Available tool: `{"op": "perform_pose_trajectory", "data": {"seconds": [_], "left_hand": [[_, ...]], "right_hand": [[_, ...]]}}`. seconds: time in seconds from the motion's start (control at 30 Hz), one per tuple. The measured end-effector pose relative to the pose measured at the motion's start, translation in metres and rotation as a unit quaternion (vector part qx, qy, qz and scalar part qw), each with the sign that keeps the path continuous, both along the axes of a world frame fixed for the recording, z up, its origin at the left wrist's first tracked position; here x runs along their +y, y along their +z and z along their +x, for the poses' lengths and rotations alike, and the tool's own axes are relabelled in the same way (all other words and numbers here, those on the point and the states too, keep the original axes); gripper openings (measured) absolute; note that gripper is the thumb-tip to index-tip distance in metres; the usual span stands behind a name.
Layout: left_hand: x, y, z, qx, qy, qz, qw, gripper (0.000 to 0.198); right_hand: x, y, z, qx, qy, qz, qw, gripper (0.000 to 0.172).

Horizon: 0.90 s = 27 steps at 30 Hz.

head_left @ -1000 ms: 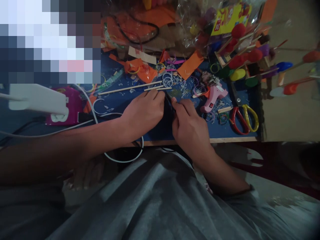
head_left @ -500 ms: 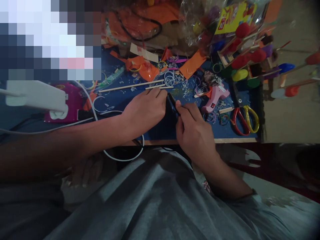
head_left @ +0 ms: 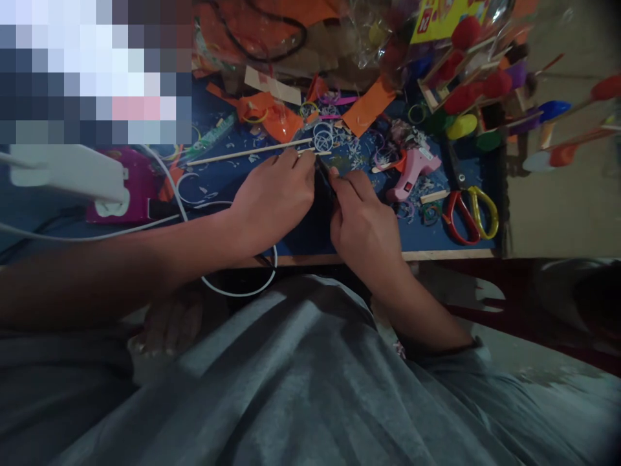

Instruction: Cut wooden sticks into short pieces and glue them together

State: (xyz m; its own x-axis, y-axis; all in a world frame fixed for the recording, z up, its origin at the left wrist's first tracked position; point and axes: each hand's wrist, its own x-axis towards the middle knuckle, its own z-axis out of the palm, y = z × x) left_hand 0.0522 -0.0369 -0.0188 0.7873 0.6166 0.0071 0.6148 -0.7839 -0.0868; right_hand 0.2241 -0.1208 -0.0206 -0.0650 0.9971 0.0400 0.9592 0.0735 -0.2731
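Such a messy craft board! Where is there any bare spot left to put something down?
Barest is the blue board between the long wooden stick, the white cable loop and the left hand. A thinner strip lies along the front edge below the scissors. Around the pink glue gun and the far edge it is crowded.

Home craft corner: blue board [head_left: 233, 188] littered with paper scraps, glue gun [head_left: 412, 173], scissors [head_left: 468, 213].
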Motion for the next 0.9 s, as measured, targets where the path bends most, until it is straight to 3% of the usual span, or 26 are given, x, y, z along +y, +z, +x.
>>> {"op": "perform_pose_trajectory", "data": {"seconds": [0.2, 0.63, 0.9], "left_hand": [[0.000, -0.014, -0.003, -0.123, 0.024, -0.047, 0.991, 0.052], [0.004, -0.020, -0.004, -0.111, 0.014, -0.019, 0.994, 0.043], [0.011, -0.017, -0.006, -0.095, -0.002, 0.000, 0.995, 0.045]], "right_hand": [[-0.001, 0.000, 0.003, 0.011, 0.001, 0.000, 1.000, 0.061], [-0.019, -0.003, 0.012, 0.034, -0.002, 0.029, 0.999, 0.056], [-0.011, 0.001, 0.008, 0.013, 0.013, 0.010, 1.000, 0.056]]}}
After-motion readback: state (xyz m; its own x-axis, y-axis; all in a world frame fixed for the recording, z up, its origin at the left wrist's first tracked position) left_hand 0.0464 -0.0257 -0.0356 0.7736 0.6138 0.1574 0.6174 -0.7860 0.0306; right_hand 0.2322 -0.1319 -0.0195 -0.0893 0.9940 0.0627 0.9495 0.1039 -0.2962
